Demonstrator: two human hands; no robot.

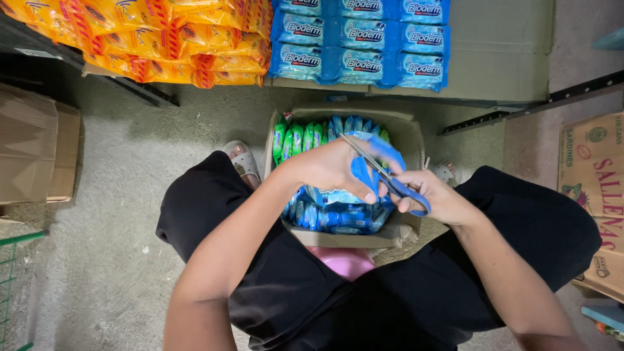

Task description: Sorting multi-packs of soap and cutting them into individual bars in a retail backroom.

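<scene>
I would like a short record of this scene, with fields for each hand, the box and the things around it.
Left hand: holds up a blue plastic wrapper over the box
Right hand: grips blue-handled scissors, blades at the wrapper
Cardboard box: open, between the person's knees, filled with green and blue packets
Shelf above: orange packs on the left, blue packs on the right
Floor: grey; another printed carton at the right edge
Person: seated, black clothes

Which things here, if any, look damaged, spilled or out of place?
Nothing stands out. The left hand holds blue wrapping while the right hand works blue-handled scissors over an open cardboard box of neatly packed green and blue packets.
</scene>
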